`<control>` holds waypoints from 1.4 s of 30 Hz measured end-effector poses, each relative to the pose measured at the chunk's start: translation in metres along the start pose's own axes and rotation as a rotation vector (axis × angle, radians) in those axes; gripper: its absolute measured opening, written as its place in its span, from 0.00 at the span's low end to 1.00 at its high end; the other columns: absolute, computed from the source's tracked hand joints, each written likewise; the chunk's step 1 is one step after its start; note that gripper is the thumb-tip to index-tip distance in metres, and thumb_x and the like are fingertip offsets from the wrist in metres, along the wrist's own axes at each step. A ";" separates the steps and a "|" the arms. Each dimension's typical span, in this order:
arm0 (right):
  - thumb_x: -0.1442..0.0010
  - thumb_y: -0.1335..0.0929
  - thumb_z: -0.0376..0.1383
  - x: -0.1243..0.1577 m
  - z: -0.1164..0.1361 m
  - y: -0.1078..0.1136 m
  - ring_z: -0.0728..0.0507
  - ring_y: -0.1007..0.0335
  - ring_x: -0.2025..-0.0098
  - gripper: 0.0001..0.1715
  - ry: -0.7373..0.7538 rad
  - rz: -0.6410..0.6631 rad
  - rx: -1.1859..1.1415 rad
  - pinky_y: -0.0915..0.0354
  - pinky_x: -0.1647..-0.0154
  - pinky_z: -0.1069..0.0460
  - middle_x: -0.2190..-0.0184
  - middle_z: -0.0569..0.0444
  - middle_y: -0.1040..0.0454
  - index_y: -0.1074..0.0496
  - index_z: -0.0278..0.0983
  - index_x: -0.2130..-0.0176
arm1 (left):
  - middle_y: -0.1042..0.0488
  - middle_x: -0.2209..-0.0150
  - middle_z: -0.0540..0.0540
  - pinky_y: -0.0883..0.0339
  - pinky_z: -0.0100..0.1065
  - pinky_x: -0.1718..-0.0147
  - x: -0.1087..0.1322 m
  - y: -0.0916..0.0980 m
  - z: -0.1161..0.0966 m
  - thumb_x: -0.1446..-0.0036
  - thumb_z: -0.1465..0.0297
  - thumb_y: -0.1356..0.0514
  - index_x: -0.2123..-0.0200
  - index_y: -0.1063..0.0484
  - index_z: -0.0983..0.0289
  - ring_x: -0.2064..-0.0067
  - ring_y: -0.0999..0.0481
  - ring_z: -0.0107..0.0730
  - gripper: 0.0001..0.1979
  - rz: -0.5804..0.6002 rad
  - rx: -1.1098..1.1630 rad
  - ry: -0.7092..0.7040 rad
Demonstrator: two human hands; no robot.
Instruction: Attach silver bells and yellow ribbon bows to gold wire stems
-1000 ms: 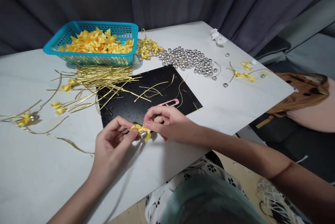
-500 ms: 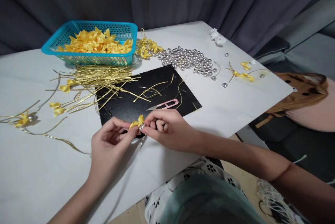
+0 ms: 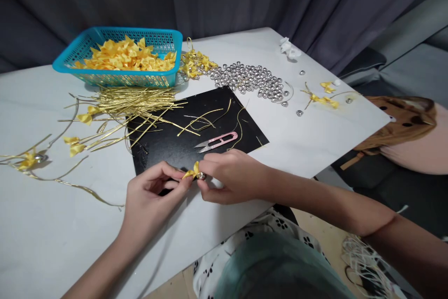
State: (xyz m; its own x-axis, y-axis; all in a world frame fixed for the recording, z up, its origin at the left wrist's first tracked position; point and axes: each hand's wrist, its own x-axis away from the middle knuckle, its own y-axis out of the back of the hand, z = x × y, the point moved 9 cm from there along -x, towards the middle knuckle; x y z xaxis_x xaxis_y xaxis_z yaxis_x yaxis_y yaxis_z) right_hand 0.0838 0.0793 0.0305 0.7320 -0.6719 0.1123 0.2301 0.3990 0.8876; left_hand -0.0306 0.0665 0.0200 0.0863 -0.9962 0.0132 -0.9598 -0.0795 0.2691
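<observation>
Between my two hands, over the near edge of a black mat (image 3: 157, 145), is a yellow ribbon bow (image 3: 192, 171) with a shiny silver bead (image 3: 201, 176) at its right side. My left hand (image 3: 157, 191) pinches the bow between thumb and fingertips. The thumb and curled fingers of my right hand (image 3: 227, 177) close on the silver bead. Just beyond my right hand lie pink thread snips (image 3: 220, 140), blades pointing left. Gold wire ties (image 3: 136, 100) form a pile at the mat's far left, and a few loose strands rest on the mat.
A blue basket (image 3: 119, 73) of yellow bows stands at the back left. Many silver beads (image 3: 248, 77) spread to its right, beside finished-looking bow pieces (image 3: 196, 63). More bows with wire (image 3: 324, 100) lie at the right, near crumpled white tissue (image 3: 290, 49).
Both hands have shifted slightly right and toward me with the bow. The bead now shows more plainly at my right fingertips, and the snips' blades are uncovered.
</observation>
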 end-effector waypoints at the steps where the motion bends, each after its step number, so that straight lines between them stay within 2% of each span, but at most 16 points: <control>1: 0.45 0.38 0.39 0.000 -0.001 0.000 0.52 0.50 0.78 0.11 0.000 0.004 0.003 0.57 0.77 0.54 0.76 0.54 0.34 0.32 0.34 0.71 | 0.24 0.81 0.45 0.36 0.16 0.81 0.000 -0.001 0.000 0.58 0.73 0.35 0.81 0.27 0.62 0.80 0.28 0.19 0.05 0.003 -0.005 -0.003; 4: 0.46 0.37 0.39 -0.002 -0.004 -0.001 0.53 0.53 0.78 0.11 0.001 -0.017 -0.028 0.58 0.77 0.54 0.77 0.56 0.36 0.34 0.34 0.74 | 0.24 0.80 0.46 0.35 0.17 0.81 0.000 -0.001 -0.001 0.58 0.72 0.35 0.81 0.27 0.61 0.79 0.28 0.20 0.05 -0.007 -0.012 -0.003; 6: 0.47 0.36 0.38 -0.002 -0.005 0.000 0.53 0.52 0.78 0.10 0.018 -0.060 -0.106 0.56 0.77 0.55 0.78 0.57 0.36 0.37 0.35 0.76 | 0.24 0.80 0.46 0.35 0.18 0.81 0.000 0.001 -0.001 0.59 0.72 0.35 0.81 0.28 0.62 0.79 0.27 0.20 0.05 -0.019 -0.012 0.010; 9: 0.46 0.36 0.38 -0.002 -0.008 0.004 0.54 0.49 0.77 0.16 0.065 -0.143 -0.342 0.52 0.75 0.56 0.81 0.59 0.40 0.43 0.35 0.79 | 0.24 0.80 0.47 0.34 0.19 0.80 -0.002 0.004 0.002 0.59 0.71 0.34 0.81 0.29 0.62 0.78 0.26 0.22 0.06 -0.009 0.015 0.048; 11: 0.43 0.36 0.42 -0.002 -0.018 0.007 0.55 0.51 0.79 0.18 0.008 -0.182 -0.519 0.52 0.76 0.56 0.82 0.61 0.44 0.43 0.35 0.79 | 0.24 0.79 0.46 0.33 0.20 0.79 -0.005 0.006 0.007 0.59 0.70 0.34 0.80 0.30 0.61 0.78 0.25 0.23 0.06 0.001 0.047 0.079; 13: 0.41 0.37 0.44 -0.003 -0.029 0.004 0.55 0.51 0.80 0.16 -0.092 -0.150 -0.678 0.52 0.78 0.57 0.81 0.62 0.43 0.36 0.34 0.73 | 0.25 0.79 0.46 0.32 0.21 0.78 -0.007 0.008 0.011 0.59 0.70 0.33 0.79 0.30 0.61 0.77 0.25 0.24 0.07 0.009 0.073 0.101; 16: 0.41 0.35 0.41 -0.006 -0.027 -0.008 0.56 0.49 0.80 0.13 -0.134 0.009 -0.883 0.52 0.80 0.58 0.74 0.59 0.34 0.33 0.34 0.61 | 0.25 0.78 0.46 0.32 0.22 0.78 -0.010 0.005 0.012 0.57 0.71 0.34 0.78 0.31 0.61 0.78 0.26 0.25 0.07 0.052 0.094 0.107; 18: 0.43 0.33 0.39 -0.009 -0.024 -0.012 0.56 0.48 0.79 0.11 -0.132 0.050 -0.986 0.53 0.80 0.58 0.72 0.58 0.32 0.32 0.33 0.64 | 0.25 0.78 0.47 0.32 0.23 0.78 -0.010 0.000 0.010 0.55 0.70 0.34 0.77 0.30 0.61 0.77 0.26 0.25 0.06 0.098 0.096 0.091; 20: 0.45 0.31 0.38 -0.011 -0.026 -0.013 0.57 0.48 0.79 0.10 -0.177 0.019 -1.064 0.54 0.80 0.58 0.75 0.60 0.34 0.32 0.33 0.68 | 0.24 0.75 0.48 0.31 0.24 0.75 -0.008 -0.005 0.006 0.53 0.70 0.35 0.72 0.28 0.61 0.74 0.25 0.26 0.04 0.129 0.101 0.058; 22: 0.48 0.29 0.35 -0.012 -0.030 -0.016 0.57 0.48 0.80 0.10 -0.243 -0.021 -1.133 0.53 0.80 0.59 0.77 0.62 0.37 0.33 0.32 0.69 | 0.23 0.70 0.50 0.29 0.25 0.73 -0.006 -0.008 0.002 0.52 0.70 0.36 0.65 0.27 0.61 0.70 0.23 0.29 0.09 0.142 0.096 0.016; 24: 0.48 0.29 0.33 -0.013 -0.030 -0.019 0.57 0.47 0.79 0.09 -0.272 -0.022 -1.182 0.52 0.79 0.59 0.79 0.63 0.37 0.33 0.32 0.70 | 0.22 0.66 0.51 0.28 0.26 0.70 -0.003 -0.008 -0.001 0.52 0.70 0.35 0.61 0.27 0.60 0.67 0.22 0.30 0.12 0.134 0.037 -0.041; 26: 0.48 0.30 0.32 -0.012 -0.028 -0.020 0.57 0.46 0.79 0.07 -0.267 -0.006 -1.197 0.51 0.79 0.59 0.79 0.63 0.38 0.33 0.32 0.71 | 0.22 0.65 0.51 0.28 0.27 0.69 -0.001 -0.007 -0.003 0.52 0.70 0.34 0.62 0.26 0.59 0.66 0.23 0.30 0.12 0.118 -0.064 -0.108; 32: 0.47 0.31 0.31 -0.012 -0.027 -0.023 0.56 0.46 0.78 0.05 -0.247 -0.022 -1.199 0.51 0.79 0.59 0.79 0.63 0.37 0.33 0.32 0.72 | 0.23 0.70 0.48 0.28 0.25 0.70 0.004 -0.003 -0.009 0.52 0.72 0.35 0.67 0.25 0.59 0.72 0.25 0.26 0.07 0.080 -0.177 -0.232; 37: 0.46 0.32 0.31 -0.013 -0.025 -0.022 0.56 0.44 0.78 0.06 -0.196 -0.126 -1.245 0.48 0.78 0.59 0.79 0.63 0.37 0.34 0.33 0.73 | 0.25 0.74 0.47 0.29 0.25 0.72 0.003 -0.001 -0.010 0.54 0.72 0.34 0.71 0.27 0.60 0.74 0.27 0.24 0.05 0.051 -0.149 -0.187; 42: 0.45 0.33 0.34 -0.012 -0.027 -0.019 0.55 0.41 0.77 0.06 -0.217 -0.205 -1.220 0.46 0.77 0.58 0.77 0.61 0.34 0.34 0.33 0.72 | 0.23 0.75 0.48 0.30 0.23 0.76 -0.001 0.000 -0.001 0.57 0.73 0.34 0.72 0.27 0.62 0.75 0.24 0.26 0.07 -0.008 0.025 -0.015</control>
State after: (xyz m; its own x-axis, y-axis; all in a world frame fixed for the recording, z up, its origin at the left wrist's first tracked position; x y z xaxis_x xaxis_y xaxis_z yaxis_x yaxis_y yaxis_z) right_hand 0.0883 0.0971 0.0004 0.5187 -0.8322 0.1957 0.8543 0.5136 -0.0804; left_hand -0.0303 0.0678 0.0213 0.0902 -0.9959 -0.0031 -0.9655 -0.0882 0.2451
